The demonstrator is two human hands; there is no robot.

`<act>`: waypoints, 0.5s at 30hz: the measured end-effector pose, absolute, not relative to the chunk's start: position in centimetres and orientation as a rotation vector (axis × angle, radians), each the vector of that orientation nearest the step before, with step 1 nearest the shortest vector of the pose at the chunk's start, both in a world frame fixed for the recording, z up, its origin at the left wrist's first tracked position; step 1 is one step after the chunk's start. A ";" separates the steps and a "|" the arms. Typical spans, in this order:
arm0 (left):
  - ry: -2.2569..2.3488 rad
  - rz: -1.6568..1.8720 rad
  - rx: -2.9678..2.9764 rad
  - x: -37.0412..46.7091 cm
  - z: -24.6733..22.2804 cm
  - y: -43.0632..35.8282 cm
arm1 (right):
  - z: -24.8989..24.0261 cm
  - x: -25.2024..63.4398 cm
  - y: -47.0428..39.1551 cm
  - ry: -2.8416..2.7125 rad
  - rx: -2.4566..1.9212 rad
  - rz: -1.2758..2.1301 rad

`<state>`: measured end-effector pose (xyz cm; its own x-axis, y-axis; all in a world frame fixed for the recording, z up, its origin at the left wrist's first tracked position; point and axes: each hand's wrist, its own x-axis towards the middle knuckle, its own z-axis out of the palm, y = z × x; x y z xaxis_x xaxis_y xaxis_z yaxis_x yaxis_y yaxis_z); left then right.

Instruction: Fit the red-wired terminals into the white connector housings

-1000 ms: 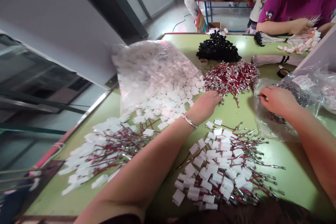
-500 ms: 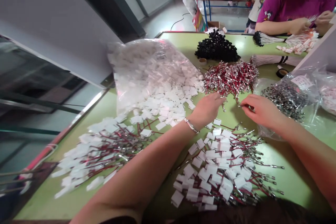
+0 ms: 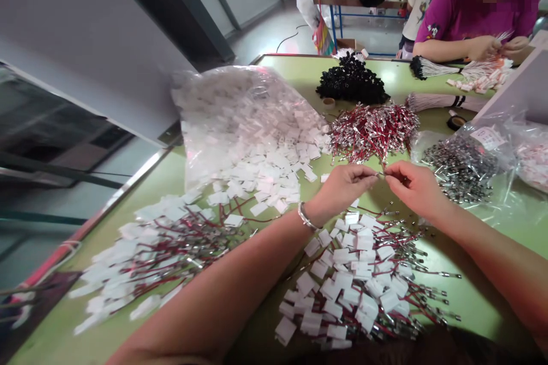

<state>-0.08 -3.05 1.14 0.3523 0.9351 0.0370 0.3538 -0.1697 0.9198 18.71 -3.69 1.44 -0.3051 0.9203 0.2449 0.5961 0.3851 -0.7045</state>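
Connectors with white housings and red leads lie in a loose pile nearest the wearer, metal ends to the right, on the green table. A second group of white-ended leads is spread to the left, beyond the left forearm.

Hands: just past the near pile, on the near side of the red wire heap. From my end I read the left hand, bracelet at its wrist, as pinched narrow, thumb to forefinger. The right hand is pinched the same way, facing it. Both close on one small piece where the fingertips meet; I cannot tell what it is at this size.

Beyond: clear bag of white pieces, left; clear bag of metal parts, right; red wire heap with silvery ends between them. Farther: black heap, small tape roll beside it, and pale wire bundle to the right. Across the table I note a co-worker in a purple top, both hands gathered at thin white wires.
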 end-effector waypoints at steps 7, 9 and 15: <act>1.225 0.787 1.828 -0.3 0.8 -3.0 | 1.0 19.0 -3.8 -2.052 -1.251 0.573; 1.226 0.774 1.838 -0.3 0.9 -3.0 | 1.1 19.0 -3.8 -2.055 -1.257 0.568; 1.146 0.677 2.278 -1.0 0.4 -3.1 | 2.1 19.3 -3.7 -2.254 -1.210 0.717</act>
